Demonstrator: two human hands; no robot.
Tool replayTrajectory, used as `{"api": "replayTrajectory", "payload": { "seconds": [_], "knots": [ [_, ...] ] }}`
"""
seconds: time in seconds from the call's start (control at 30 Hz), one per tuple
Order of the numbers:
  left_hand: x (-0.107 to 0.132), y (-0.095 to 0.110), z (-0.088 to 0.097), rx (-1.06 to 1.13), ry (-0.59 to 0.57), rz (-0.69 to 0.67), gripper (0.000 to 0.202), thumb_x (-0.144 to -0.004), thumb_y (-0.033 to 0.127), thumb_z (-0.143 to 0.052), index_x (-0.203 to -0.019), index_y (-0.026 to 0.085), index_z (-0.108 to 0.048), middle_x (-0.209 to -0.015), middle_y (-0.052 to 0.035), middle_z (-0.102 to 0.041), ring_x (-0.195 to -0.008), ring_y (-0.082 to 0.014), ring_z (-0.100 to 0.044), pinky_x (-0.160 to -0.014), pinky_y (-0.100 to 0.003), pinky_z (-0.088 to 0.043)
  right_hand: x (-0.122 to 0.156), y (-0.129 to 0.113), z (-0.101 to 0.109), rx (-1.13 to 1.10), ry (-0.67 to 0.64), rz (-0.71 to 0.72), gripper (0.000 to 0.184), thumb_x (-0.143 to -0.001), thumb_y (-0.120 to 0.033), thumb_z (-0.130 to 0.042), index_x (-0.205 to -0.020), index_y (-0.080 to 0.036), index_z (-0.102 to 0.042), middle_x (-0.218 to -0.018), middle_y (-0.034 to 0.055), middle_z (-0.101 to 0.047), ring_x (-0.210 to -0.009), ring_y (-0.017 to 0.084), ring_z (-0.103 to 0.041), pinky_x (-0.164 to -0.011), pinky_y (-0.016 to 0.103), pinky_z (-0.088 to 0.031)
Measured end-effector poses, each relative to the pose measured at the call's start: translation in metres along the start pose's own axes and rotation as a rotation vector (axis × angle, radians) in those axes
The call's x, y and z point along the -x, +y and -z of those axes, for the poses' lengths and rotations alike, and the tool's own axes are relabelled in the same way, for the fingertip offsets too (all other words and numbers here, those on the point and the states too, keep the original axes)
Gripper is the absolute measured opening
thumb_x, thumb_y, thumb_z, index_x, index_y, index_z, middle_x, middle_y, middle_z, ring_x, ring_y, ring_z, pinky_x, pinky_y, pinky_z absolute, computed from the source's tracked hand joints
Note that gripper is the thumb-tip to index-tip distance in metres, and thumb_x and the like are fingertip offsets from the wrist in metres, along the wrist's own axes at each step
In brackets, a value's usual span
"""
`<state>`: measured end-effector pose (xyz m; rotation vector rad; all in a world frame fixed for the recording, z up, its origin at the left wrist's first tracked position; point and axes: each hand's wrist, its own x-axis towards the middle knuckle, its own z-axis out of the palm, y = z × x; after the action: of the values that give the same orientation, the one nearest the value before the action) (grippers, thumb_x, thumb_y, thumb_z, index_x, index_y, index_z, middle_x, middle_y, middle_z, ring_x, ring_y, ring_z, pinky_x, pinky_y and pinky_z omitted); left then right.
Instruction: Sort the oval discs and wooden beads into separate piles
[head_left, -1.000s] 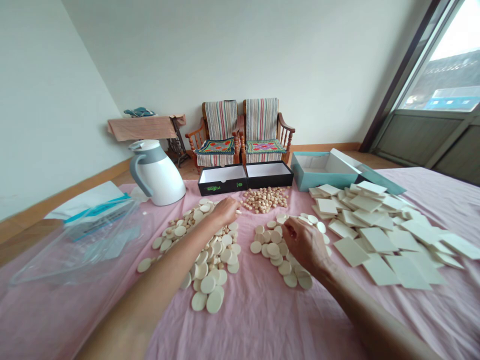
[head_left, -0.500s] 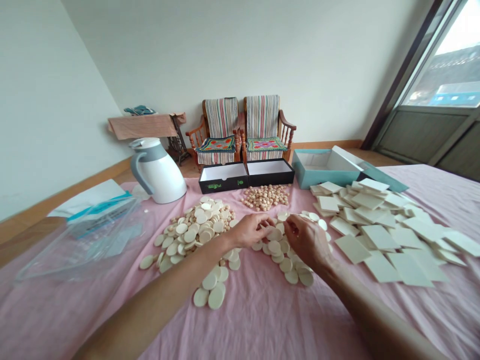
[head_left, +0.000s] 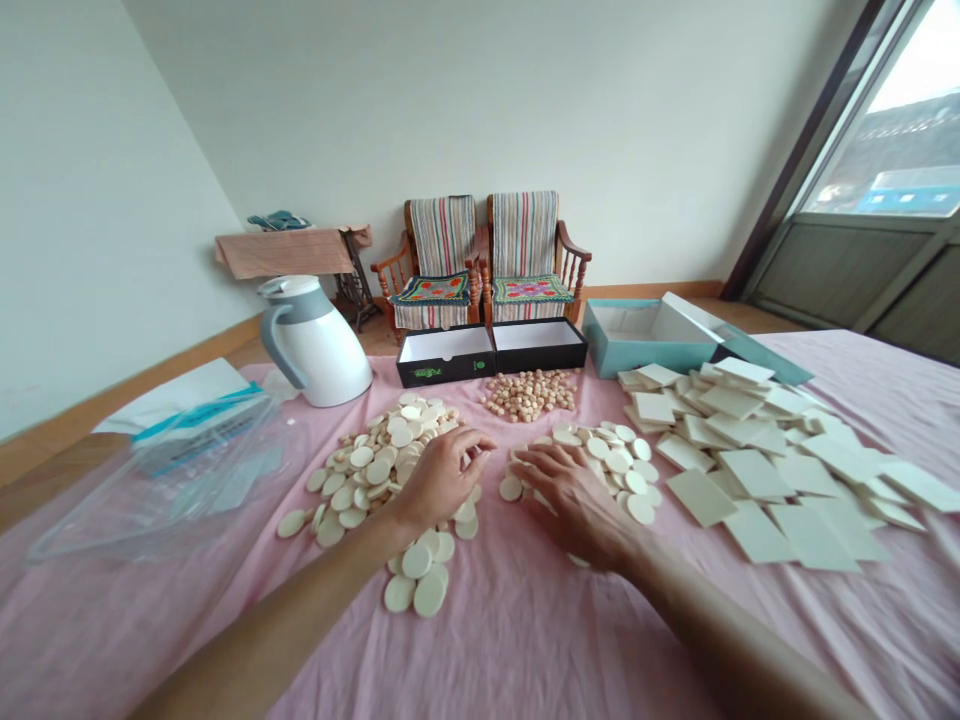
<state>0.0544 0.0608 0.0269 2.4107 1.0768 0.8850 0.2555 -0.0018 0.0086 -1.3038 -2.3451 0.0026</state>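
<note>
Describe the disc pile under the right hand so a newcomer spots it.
On the pink tablecloth, find two black boxes side by side, then the wooden beads in front. Nearer the camera, the right hand is spread over the disc pile. Its pieces are round, unlike the square tiles to its right, and no beads show among them, unlike the left disc pile.

Left disc pile (head_left: 365,476): round, cream, overlapping, tan beads (head_left: 344,440) mixed in, near-left of bead heap (head_left: 531,396) | Right disc pile (head_left: 619,462): round, cream, overlapping, partly hidden, near side of bead heap
</note>
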Motion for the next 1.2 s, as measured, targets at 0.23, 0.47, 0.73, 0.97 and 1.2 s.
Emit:
{"api": "replayTrajectory", "payload": {
  "seconds": [0.23,0.47,0.73,0.97,1.2],
  "knots": [
    [0.042,-0.012,0.026,-0.115,0.043,-0.07,0.017,-0.088,0.015,-0.048,-0.092,0.02,-0.064,-0.092,-0.0036,-0.066,-0.091,-0.016,-0.06,-0.084,-0.029,-0.047,-0.009,-0.02,-0.019,0.171,-0.119,0.079,0.026,-0.09,-0.011,-0.039,-0.106,-0.017,-0.059,-0.111,0.0115,-0.06,-0.112,0.023,-0.047,-0.099,0.041,-0.03],
    [0.072,-0.032,0.029,-0.296,0.113,-0.206,0.016,-0.086,0.012,-0.051,-0.09,0.02,-0.064,-0.092,-0.003,-0.067,-0.095,-0.0185,-0.058,-0.091,-0.039,-0.042,-0.015,-0.018,-0.027,0.34,-0.15,-0.05,0.02,-0.088,-0.009,-0.041,-0.09,-0.015,-0.06,-0.097,0.0106,-0.061,-0.1,0.024,-0.051,-0.1,0.041,-0.028],
    [0.088,-0.048,0.039,-0.34,0.182,-0.241,0.019,-0.086,0.009,-0.05,-0.094,0.02,-0.064,-0.099,-0.0042,-0.067,-0.099,-0.019,-0.057,-0.092,-0.039,-0.042,-0.026,-0.025,-0.02,0.285,-0.034,-0.184,0.019,-0.086,-0.006,-0.044,-0.092,-0.015,-0.06,-0.103,0.0116,-0.06,-0.102,0.025,-0.049,-0.094,0.041,-0.032],
    [0.097,-0.053,0.052,-0.341,0.222,-0.23,0.019,-0.086,0.011,-0.051,-0.098,0.02,-0.064,-0.098,-0.0042,-0.067,-0.099,-0.0191,-0.058,-0.091,-0.037,-0.043,-0.041,-0.072,-0.034,-0.084,-0.067,-0.008,0.01,-0.084,-0.015,-0.054,-0.093,-0.017,-0.056,-0.09,0.0064,-0.058,-0.084,0.02,-0.049,-0.073,0.031,-0.039],
    [0.095,-0.059,0.05,-0.306,0.264,-0.191,0.018,-0.086,0.011,-0.051,-0.098,0.018,-0.063,-0.096,-0.0046,-0.066,-0.098,-0.019,-0.058,-0.089,-0.036,-0.044,-0.041,-0.075,-0.061,-0.106,-0.022,-0.07,0.015,-0.078,-0.004,-0.05,-0.085,-0.017,-0.054,-0.085,0.0052,-0.056,-0.082,0.018,-0.048,-0.071,0.028,-0.038]
  ]
}}
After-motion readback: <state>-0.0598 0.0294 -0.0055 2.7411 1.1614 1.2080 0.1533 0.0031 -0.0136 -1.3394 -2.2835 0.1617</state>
